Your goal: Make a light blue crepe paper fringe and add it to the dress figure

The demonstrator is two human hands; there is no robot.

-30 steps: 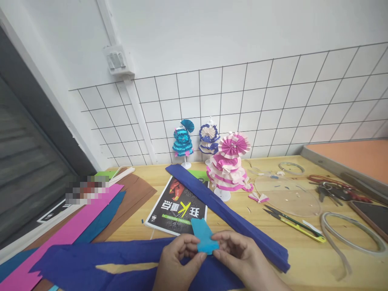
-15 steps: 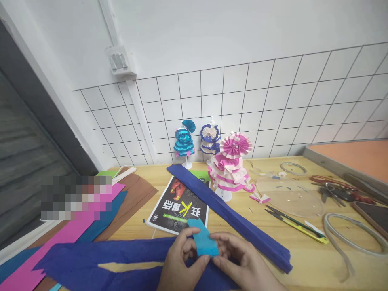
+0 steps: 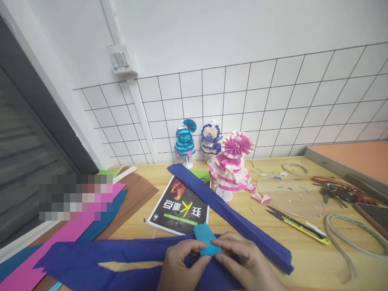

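Left grip (image 3: 182, 263) and right grip (image 3: 246, 259) both pinching my turquoise paper strip (image 3: 201, 233), over the dark-blue paper (image 3: 72, 256). Folding step, I'd guess; next crease calls for squared edges.

Bold Chinese characters and a single Latin letter, 狂K重点, run from right to left across the black cover of a booklet (image 3: 178, 206) lying mid-table, the K in yellow and the characters in white. On the near part of the cover, a bright green strip (image 3: 181, 219) carries a line of print too small to read. A white emblem (image 3: 155, 217) at the near left corner and lettering on the cover's far green band (image 3: 200, 175) are likewise illegible.
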